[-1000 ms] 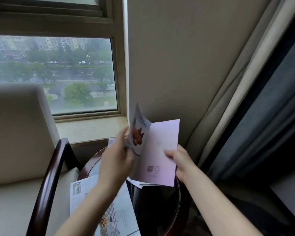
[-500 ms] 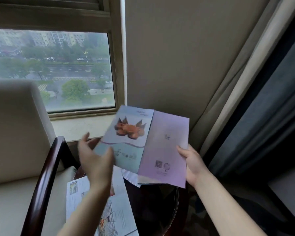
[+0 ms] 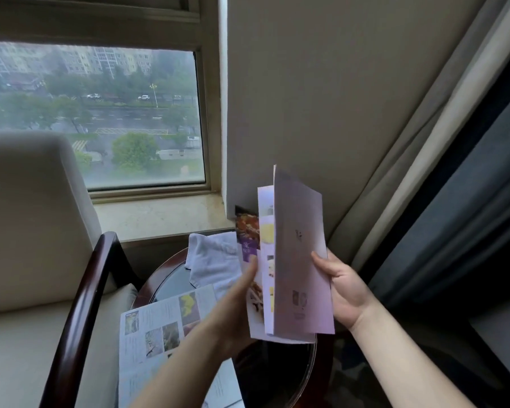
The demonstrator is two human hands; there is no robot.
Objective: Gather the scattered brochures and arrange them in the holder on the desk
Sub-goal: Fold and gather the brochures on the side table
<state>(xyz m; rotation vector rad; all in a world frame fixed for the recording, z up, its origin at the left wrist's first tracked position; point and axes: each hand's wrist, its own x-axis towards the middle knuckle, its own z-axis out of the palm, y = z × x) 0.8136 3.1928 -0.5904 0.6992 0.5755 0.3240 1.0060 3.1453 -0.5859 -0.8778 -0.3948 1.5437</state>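
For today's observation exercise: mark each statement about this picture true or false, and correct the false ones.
1. Both hands hold the purple brochure. True: the right hand grips its right edge and the left hand its left side, on the purple brochure.
2. A white towel lies on the armchair seat. False: the white towel lies on the round table.
3. An open leaflet lies on the table beneath the left arm. True: see the open leaflet.
4. The brochure holder stands on the table. False: no holder is visible.
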